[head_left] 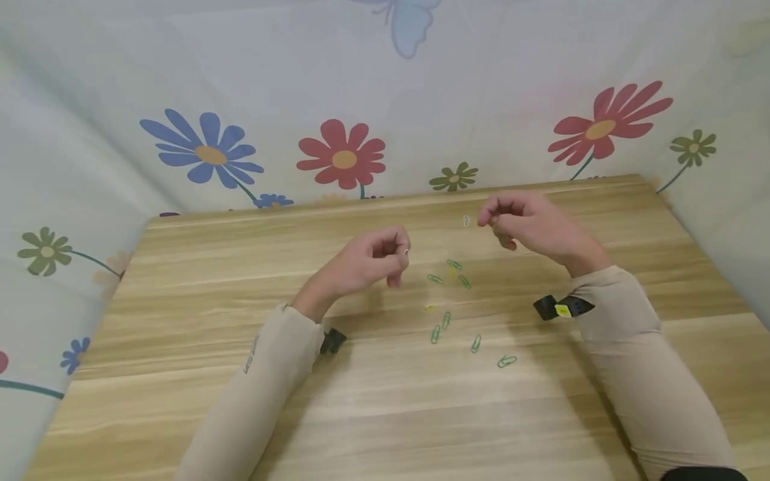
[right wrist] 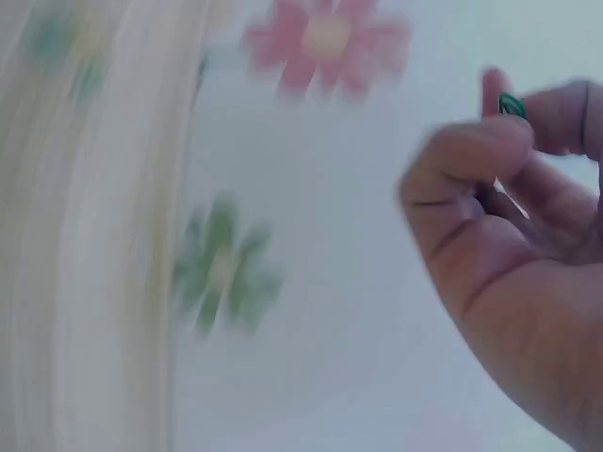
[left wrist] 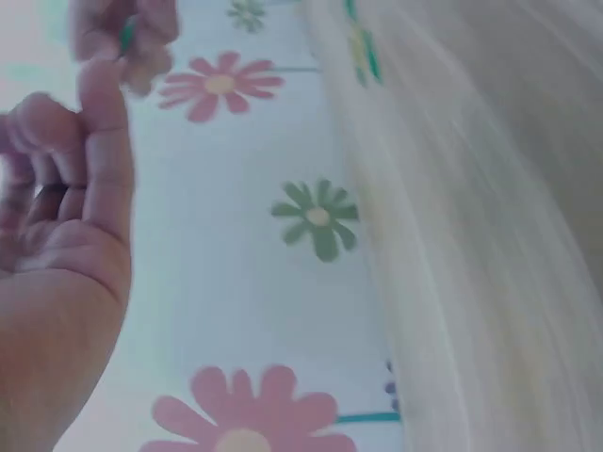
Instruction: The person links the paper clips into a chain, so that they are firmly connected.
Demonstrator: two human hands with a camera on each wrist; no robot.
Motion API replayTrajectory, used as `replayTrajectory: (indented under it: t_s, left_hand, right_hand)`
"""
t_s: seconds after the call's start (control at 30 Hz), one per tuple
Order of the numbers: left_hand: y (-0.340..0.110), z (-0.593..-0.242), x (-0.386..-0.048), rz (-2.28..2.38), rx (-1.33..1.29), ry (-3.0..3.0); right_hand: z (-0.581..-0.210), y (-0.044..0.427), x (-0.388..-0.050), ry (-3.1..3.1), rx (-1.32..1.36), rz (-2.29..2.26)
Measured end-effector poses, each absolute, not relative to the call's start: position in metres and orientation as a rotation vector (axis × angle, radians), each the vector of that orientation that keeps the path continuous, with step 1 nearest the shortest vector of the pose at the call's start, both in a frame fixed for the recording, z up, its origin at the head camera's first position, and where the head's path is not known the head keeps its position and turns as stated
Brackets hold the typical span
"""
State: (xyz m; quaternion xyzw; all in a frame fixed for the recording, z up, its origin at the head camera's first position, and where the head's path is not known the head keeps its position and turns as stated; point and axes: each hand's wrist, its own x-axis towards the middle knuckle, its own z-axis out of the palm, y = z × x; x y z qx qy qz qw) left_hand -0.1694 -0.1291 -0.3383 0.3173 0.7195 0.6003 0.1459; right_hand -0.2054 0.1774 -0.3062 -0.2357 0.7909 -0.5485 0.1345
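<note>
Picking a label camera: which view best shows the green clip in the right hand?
Right wrist: the green clip is sharpest there, its loop visible at the right hand. Left wrist shows a green blur; in head it's indiscernible.

A flowered white sheet, probably fabric, hangs behind the wood-grained table.

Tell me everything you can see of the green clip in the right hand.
The green clip shows as a small, narrow curved loop, apparently smooth coated wire. It pokes out from a pinch at the fingertips of the right hand, which cover the rest, so its full length and shape can't be told. It appears held above the tabletop. The left wrist view shows it only as a blurred green spot.
</note>
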Motion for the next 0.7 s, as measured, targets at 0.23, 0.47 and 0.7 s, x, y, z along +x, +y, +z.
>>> replayTrajectory:
  t_s: [0.23, 0.47, 0.7]
  left_hand:
    - [-0.120, -0.322, -0.152, 1.951, 1.105, 2.074]
    - [-0.109, -0.312, -0.140, 1.846, 1.454, 2.371]
    - [-0.102, -0.304, -0.133, 1.730, 1.747, 2.556]
  right_hand:
    - [-0.289, 0.118, -0.152, 1.883, -0.819, -2.176]
    - [-0.284, 0.101, -0.128, 1.625, -0.809, -2.402]
    - [-0.283, 0.097, -0.120, 1.793, -0.807, -2.426]
